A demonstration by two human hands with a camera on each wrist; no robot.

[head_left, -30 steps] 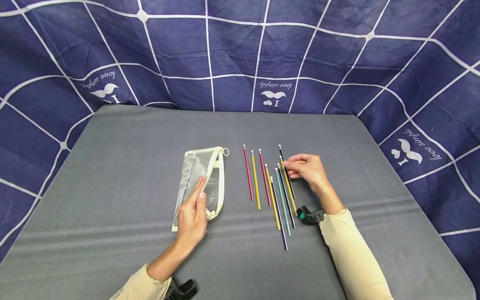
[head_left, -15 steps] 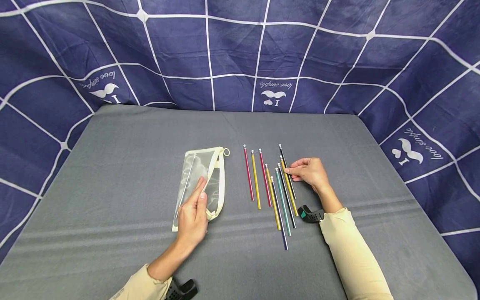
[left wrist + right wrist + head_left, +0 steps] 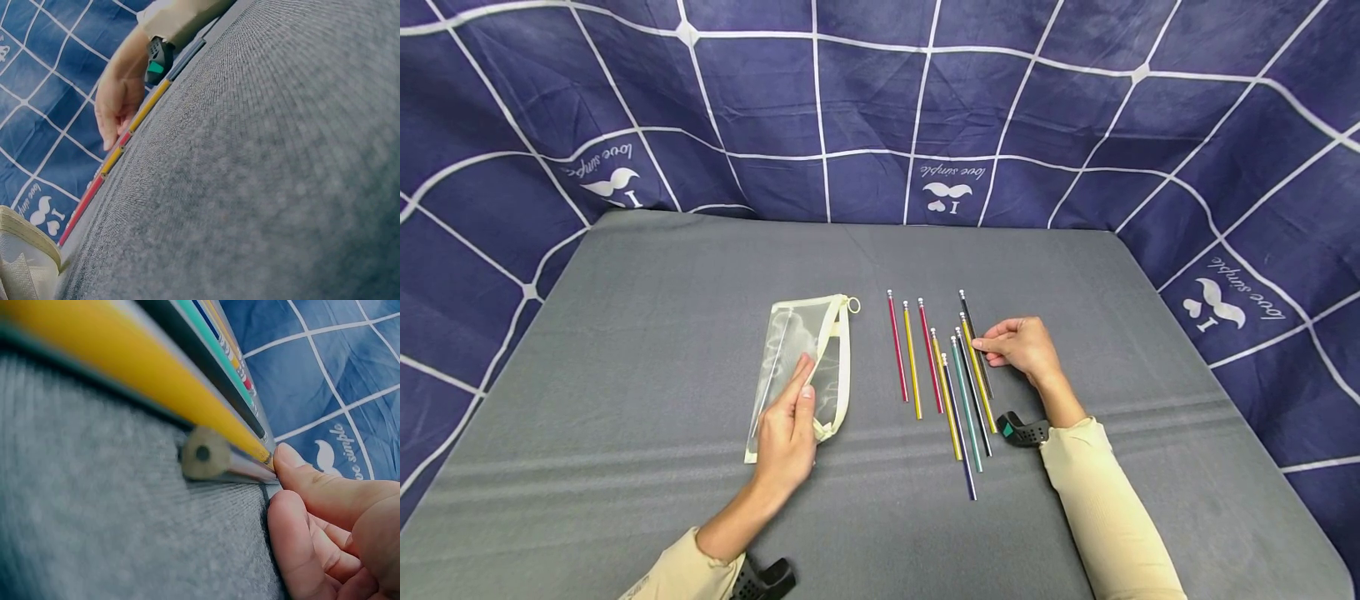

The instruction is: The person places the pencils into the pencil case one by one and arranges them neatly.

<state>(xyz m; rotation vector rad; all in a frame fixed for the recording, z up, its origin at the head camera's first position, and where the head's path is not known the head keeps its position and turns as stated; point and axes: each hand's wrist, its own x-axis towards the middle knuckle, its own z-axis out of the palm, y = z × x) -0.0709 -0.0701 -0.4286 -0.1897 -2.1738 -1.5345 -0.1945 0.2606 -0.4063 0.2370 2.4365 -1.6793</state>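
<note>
A translucent mesh pouch (image 3: 790, 325) with cream trim and a zip-pull ring lies left of centre, its mouth gaping to the right. My left hand (image 3: 786, 437) holds the upper edge of that mouth, fingers extended along the mesh and thumb at the edge. To the right, my right hand (image 3: 1021, 350) has thumb and index finger at the rightmost black pencil (image 3: 967, 307), pinching it around mid-length. Close beside it lies a yellow pencil (image 3: 979, 367); in the right wrist view the thumb tip is right at the yellow pencil (image 3: 156, 375).
Several more pencils lie roughly parallel between the hands: red (image 3: 897, 350), yellow (image 3: 913, 367), teal (image 3: 966, 408) and dark blue (image 3: 959, 433) among them. Grey cloth (image 3: 662, 292) covers the table. A blue gridded curtain (image 3: 872, 100) hangs behind and at both sides.
My right hand has shifted slightly down and to the right along the black pencil. The left hand and the pouch have stayed in place.
</note>
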